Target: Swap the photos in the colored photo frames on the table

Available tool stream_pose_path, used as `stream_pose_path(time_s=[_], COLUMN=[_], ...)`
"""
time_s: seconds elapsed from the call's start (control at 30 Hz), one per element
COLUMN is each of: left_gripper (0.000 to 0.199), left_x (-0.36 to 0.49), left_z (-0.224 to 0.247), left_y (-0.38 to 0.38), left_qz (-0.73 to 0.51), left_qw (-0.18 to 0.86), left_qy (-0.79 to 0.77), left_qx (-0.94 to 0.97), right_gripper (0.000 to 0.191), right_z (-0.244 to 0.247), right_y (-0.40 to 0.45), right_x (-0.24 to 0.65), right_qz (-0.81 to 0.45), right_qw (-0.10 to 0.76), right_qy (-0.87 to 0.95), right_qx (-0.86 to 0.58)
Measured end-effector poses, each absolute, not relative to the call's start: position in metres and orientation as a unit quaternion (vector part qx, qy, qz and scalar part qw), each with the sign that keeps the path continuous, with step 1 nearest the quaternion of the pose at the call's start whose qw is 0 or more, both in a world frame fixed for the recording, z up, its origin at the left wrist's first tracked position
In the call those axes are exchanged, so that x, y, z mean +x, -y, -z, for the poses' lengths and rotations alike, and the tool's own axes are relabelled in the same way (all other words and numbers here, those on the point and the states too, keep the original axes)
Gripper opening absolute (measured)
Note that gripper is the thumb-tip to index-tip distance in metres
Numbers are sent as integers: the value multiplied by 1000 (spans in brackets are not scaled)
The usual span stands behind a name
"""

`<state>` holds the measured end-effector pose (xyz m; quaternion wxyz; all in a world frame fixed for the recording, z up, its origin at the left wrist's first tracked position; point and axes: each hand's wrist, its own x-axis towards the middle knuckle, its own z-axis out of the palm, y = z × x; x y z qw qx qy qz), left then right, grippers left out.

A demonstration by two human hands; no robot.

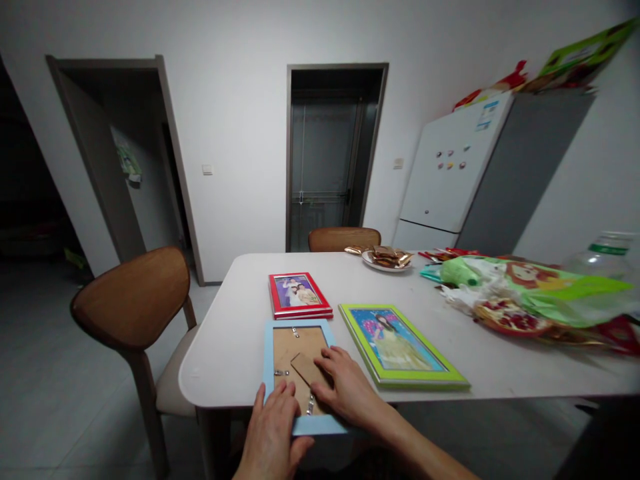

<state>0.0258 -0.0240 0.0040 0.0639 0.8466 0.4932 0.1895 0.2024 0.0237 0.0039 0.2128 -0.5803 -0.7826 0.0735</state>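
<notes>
A light-blue picture frame (269,357) lies face down at the table's front edge, its lower end sticking out past it. Its brown backing board, a stand flap (305,368) and small metal clips face up. My left hand (274,427) is closed on the lower left of the frame, fingers on the backing and thumb by the bottom rim. My right hand (345,387) grips the right side, its fingertips and thumb at the stand flap and beside the lower clip. A green picture frame (367,353) lies face up to the right. Beyond the blue one are stacked red picture frames (273,300).
On the white table (225,347) are a plate (387,267) of gold-wrapped snacks, a green plastic bag (560,287), an opened pomegranate (513,317) and a clear jar (603,257). Wooden chairs stand left (135,300) and behind (344,239). A fridge (445,167) is at the back right.
</notes>
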Motion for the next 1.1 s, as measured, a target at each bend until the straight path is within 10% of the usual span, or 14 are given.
stream_pose_path(time_s=[1.1], left_gripper=[52], left_x=[21], left_z=[13], left_y=[17], left_qz=[-260], left_qw=[87], left_qy=[-466], left_qx=[841], right_gripper=[30], right_z=[4], right_y=[-114], right_x=[158], right_qz=[-23], right_qw=[172], right_qy=[739], right_qx=[-651])
